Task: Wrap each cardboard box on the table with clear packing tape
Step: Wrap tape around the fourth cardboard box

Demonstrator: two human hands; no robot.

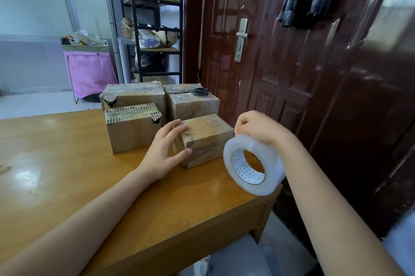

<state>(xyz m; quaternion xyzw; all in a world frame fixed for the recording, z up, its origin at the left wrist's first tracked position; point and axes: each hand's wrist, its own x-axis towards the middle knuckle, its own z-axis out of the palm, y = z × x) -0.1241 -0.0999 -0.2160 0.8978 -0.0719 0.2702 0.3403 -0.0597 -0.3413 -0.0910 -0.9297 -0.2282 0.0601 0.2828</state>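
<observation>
- Pictured: left hand (165, 152) spread against the near end of the small box (203, 139), fingers fairly straight over the top corner, thumb low on the end face; steadying rather than clutching.
- Right hand (258, 128) curled tight over the top of the tape roll (252, 164), hanging just beside the box's right end, above the counter (67, 163) edge.
- Small box flat on the counter, touching the left grip, just left of the right grip; long axis running from the left grip away toward the door (292, 62), short torn end facing the camera.
- Roll held on edge, hole facing the camera.
- Likely trouble: no free tape end visible, so a hunt for it; a light box sliding or spinning under a one-handed brace once tape pulls.
- Beyond the left grip: three larger boxes (132, 127), scissors (197, 91) lying on one, well out of easy reach.
</observation>
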